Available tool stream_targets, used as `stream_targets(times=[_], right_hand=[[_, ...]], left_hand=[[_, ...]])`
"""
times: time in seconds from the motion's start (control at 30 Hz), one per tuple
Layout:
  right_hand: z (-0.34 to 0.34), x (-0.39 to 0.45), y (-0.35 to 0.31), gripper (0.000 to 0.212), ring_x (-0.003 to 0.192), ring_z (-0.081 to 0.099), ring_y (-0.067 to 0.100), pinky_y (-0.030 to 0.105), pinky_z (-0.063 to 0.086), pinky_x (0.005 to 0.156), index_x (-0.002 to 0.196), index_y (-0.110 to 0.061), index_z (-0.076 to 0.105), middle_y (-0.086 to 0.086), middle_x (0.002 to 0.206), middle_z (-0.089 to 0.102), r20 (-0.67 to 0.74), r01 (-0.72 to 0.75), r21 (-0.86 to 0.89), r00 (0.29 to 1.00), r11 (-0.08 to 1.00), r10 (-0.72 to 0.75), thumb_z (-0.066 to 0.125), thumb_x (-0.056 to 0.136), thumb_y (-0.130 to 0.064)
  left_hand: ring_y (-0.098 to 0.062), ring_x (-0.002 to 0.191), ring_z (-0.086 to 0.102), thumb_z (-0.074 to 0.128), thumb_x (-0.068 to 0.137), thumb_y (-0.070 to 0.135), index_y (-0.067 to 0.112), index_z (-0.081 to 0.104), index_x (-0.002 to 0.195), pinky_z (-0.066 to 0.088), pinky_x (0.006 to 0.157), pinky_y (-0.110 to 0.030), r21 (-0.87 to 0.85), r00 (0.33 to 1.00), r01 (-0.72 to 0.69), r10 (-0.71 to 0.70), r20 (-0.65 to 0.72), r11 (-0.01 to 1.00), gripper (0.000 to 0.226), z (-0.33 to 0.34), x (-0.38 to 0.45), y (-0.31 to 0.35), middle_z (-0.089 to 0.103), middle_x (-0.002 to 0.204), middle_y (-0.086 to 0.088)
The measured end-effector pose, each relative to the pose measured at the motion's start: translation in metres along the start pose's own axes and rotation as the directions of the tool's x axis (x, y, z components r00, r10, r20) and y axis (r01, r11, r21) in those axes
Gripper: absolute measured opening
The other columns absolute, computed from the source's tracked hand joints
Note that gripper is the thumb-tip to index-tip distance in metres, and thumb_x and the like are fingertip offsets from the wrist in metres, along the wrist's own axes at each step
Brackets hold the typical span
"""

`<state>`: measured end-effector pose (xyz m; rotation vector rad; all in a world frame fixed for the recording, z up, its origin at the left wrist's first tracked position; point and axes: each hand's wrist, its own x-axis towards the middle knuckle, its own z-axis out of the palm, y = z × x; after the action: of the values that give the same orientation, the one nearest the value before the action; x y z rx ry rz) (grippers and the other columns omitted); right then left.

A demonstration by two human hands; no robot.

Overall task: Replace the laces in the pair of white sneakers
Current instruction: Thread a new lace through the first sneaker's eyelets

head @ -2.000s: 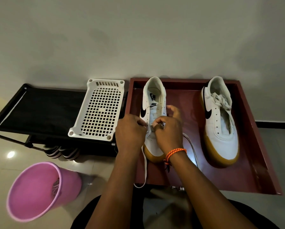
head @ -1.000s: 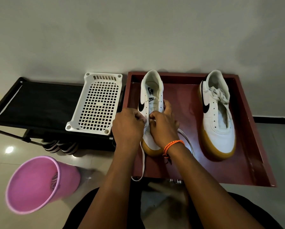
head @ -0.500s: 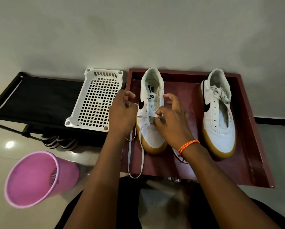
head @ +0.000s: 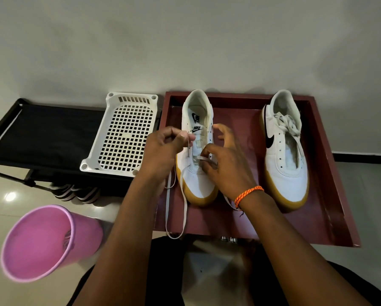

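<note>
Two white sneakers with gum soles stand in a dark red tray (head: pixel 330 195). On the left sneaker (head: pixel 197 182) a white lace (head: pixel 182 217) is threaded through the lowest eyelets, and its loose end loops down over the tray's front edge. My left hand (head: pixel 163 149) pinches that lace beside the shoe's left eyelet row. My right hand (head: pixel 224 164) pinches the short lace piece across the tongue. The right sneaker (head: pixel 284 155) has a bunched lace near its collar and empty lower eyelets.
A white perforated plastic basket (head: pixel 125 135) lies on a black rack (head: pixel 41 133) left of the tray. A pink bucket (head: pixel 43 241) lies tilted on the tiled floor at lower left. Striped footwear (head: pixel 74 192) sits under the rack. A wall stands behind.
My hands have parted from the middle of the left sneaker. The left hand has drawn the lace out to the left, while the right hand stays at the eyelets.
</note>
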<state>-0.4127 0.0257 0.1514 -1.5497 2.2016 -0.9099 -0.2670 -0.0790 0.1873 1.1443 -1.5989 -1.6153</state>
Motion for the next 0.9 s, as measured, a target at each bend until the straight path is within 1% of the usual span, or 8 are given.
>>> stream_targets(times=[0.1,0.17,0.23,0.33,0.43,0.53,0.67,0.9], right_hand=[[0.000,0.000,0.003,0.011,0.144,0.040,0.023,0.043,0.050,0.104,0.097,-0.021,0.074,-0.003,0.165,0.027,0.000,-0.013,0.016,1.000,1.000,0.013,0.079,0.087,-0.020],[0.001,0.000,0.003,0.010,0.143,0.039,0.020,0.039,0.050,0.103,0.094,-0.021,0.073,-0.003,0.164,0.028,-0.002,-0.026,0.049,1.000,0.998,0.026,0.079,0.087,-0.019],[0.002,0.001,0.003,0.010,0.142,0.040,0.019,0.033,0.049,0.101,0.092,-0.021,0.073,-0.003,0.163,0.029,-0.003,-0.040,0.080,0.999,0.996,0.040,0.081,0.087,-0.019],[0.004,0.001,0.004,0.010,0.141,0.042,0.021,0.038,0.050,0.102,0.092,-0.022,0.072,-0.003,0.162,0.030,0.003,-0.050,0.088,0.999,0.995,0.050,0.081,0.088,-0.020],[0.006,0.002,0.006,0.010,0.140,0.044,0.024,0.045,0.052,0.103,0.092,-0.023,0.072,-0.003,0.162,0.031,0.009,-0.047,0.085,0.999,0.995,0.047,0.081,0.088,-0.022],[0.006,0.002,0.007,0.010,0.140,0.044,0.023,0.045,0.052,0.103,0.092,-0.024,0.072,-0.004,0.161,0.032,0.005,-0.056,0.081,0.998,0.995,0.056,0.081,0.088,-0.023],[0.007,0.002,0.007,0.011,0.141,0.043,0.024,0.045,0.052,0.104,0.092,-0.023,0.072,-0.003,0.161,0.031,0.005,-0.058,0.075,0.998,0.995,0.058,0.082,0.087,-0.022],[0.008,0.004,0.010,0.010,0.139,0.044,0.024,0.045,0.051,0.105,0.091,-0.023,0.072,-0.005,0.160,0.032,0.011,-0.069,0.104,0.998,0.992,0.068,0.080,0.086,-0.022]], left_hand=[[-0.026,0.093,0.076,0.063,0.104,0.015,0.009,0.067,0.097,0.062,0.093,-0.037,-0.431,0.993,0.114,-0.101,0.052,0.895,0.010,-0.003,-0.005,0.014,0.079,0.099,-0.010],[-0.023,0.082,0.071,0.062,0.105,0.016,0.011,0.063,0.100,0.062,0.084,-0.037,-0.404,0.992,0.112,-0.126,-0.010,0.908,0.008,-0.005,-0.003,0.013,0.075,0.090,-0.009],[-0.020,0.078,0.068,0.064,0.105,0.023,0.012,0.061,0.105,0.060,0.077,-0.041,-0.006,0.992,0.042,-0.042,-0.121,0.999,0.011,-0.007,0.001,0.003,0.073,0.088,-0.005],[-0.015,0.082,0.066,0.065,0.102,0.046,0.023,0.066,0.097,0.054,0.074,-0.037,0.662,0.999,-0.004,0.028,-0.025,0.750,0.024,-0.001,-0.001,-0.012,0.069,0.087,0.007],[-0.021,0.076,0.066,0.067,0.102,0.037,0.020,0.068,0.078,0.050,0.068,-0.034,0.737,1.000,-0.002,-0.017,0.018,0.676,0.029,0.006,-0.003,-0.018,0.066,0.076,0.005],[-0.018,0.069,0.064,0.070,0.101,0.026,0.017,0.070,0.075,0.050,0.067,-0.035,0.610,1.000,-0.028,0.015,0.026,0.792,0.028,0.001,0.003,-0.017,0.069,0.071,0.002],[-0.015,0.086,0.076,0.064,0.106,0.014,0.005,0.072,0.087,0.061,0.086,-0.036,0.147,0.998,0.033,-0.041,0.053,0.989,0.023,-0.006,0.000,-0.001,0.081,0.095,-0.007],[-0.037,0.103,0.078,0.057,0.109,0.017,0.003,0.059,0.102,0.065,0.091,-0.044,-0.477,0.982,0.189,-0.155,0.110,0.859,0.016,-0.014,-0.005,0.023,0.078,0.108,-0.021]])
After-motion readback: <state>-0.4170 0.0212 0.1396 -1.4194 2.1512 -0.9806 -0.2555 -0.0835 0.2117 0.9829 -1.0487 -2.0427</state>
